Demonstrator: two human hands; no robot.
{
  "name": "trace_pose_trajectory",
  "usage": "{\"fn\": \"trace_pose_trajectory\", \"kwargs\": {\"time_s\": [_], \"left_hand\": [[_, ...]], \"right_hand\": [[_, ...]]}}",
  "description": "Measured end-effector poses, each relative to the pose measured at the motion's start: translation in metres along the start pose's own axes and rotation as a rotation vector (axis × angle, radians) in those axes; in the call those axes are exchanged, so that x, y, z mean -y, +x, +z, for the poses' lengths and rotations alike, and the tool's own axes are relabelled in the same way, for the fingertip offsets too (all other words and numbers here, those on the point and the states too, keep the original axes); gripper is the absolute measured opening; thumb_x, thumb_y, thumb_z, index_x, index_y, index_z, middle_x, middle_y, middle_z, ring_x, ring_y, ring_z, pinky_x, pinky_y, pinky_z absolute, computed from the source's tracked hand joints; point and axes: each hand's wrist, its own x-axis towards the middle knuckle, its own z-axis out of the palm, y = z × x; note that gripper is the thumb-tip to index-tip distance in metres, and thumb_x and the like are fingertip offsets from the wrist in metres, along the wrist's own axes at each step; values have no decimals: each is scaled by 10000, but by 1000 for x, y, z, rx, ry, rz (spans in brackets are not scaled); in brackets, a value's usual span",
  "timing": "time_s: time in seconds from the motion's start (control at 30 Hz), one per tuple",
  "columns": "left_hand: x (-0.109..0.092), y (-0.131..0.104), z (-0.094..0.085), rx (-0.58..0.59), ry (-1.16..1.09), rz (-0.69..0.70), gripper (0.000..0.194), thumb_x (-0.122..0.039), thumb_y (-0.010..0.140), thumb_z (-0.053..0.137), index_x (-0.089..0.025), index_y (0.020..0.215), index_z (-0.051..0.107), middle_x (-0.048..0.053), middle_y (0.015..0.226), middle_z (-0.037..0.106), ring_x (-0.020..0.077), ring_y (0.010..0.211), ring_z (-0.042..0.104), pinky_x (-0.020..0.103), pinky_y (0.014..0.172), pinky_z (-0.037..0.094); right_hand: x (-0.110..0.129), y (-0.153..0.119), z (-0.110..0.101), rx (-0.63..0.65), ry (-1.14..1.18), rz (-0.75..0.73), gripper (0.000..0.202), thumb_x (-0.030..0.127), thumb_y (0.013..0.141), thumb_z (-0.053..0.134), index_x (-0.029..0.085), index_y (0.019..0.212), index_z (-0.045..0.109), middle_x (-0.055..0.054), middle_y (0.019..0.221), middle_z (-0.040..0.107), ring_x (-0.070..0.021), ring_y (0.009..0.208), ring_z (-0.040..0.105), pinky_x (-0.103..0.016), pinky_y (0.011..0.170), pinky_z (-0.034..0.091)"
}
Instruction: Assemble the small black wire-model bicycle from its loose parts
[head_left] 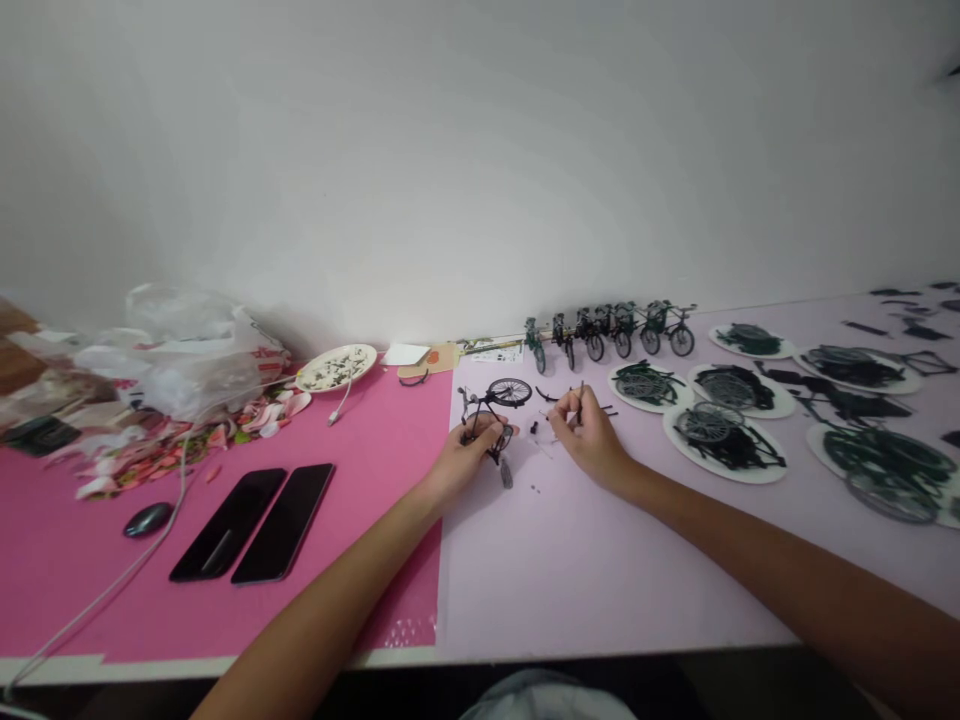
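My left hand (469, 450) is closed around the frame of a small dark model bicycle (484, 408). One spoked wheel (510, 392) of it lies out toward the wall, and a smaller grey wheel (506, 472) points toward me. To the right, my right hand (589, 435) is closed in a pinch. A thin dark piece shows at its fingers, too small to name. Between the hands lies a small black part (534, 428). A curved black strip (549, 394) rests just beyond it, and tiny bits (535, 489) lie nearer to me.
Several finished model bicycles (622, 328) stand along the wall. White plates (679, 428) with dark bicycle parts fill the right side. On the pink mat (360, 540) are two phones (281, 525), a mouse (148, 519), a cable, plastic bags (195, 360) and a patterned plate (307, 377).
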Motion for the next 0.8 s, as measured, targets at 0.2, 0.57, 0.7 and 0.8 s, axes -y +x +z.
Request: {"fn": "trace_pose_trajectory", "kwargs": {"time_s": [0.2,0.57,0.7,0.8], "left_hand": [[7,5,-6,-34,-52,2,433,-514,806,855,-148,1000,726,148,1109,766,268,954,723,356,799,534],[3,6,-2,-131,-168,-64,302,-372,809,858,-148,976,745,109,1008,767,211,900,679,311,756,491],[3,6,-2,-135,-173,-71,318,-372,797,865,-145,985,748,112,997,767,207,871,669,313,730,479],[4,7,-2,-138,-180,-78,343,-397,789,875,-147,984,745,115,998,764,209,860,664,314,706,473]], "right_hand": [[-10,2,-5,151,-218,-36,278,247,933,560,282,867,293,-72,1026,723,-263,948,668,-408,832,509],[-27,3,-1,230,-424,-143,145,227,1030,434,229,1094,565,-162,1194,651,-313,1179,620,-494,1007,523],[-27,7,-7,222,-457,-170,237,133,999,420,229,1111,606,-149,1180,666,-312,1209,592,-506,1038,498],[-22,14,-16,204,-491,-155,184,93,953,462,247,976,561,-127,1125,698,-315,1146,598,-488,982,500]]}}
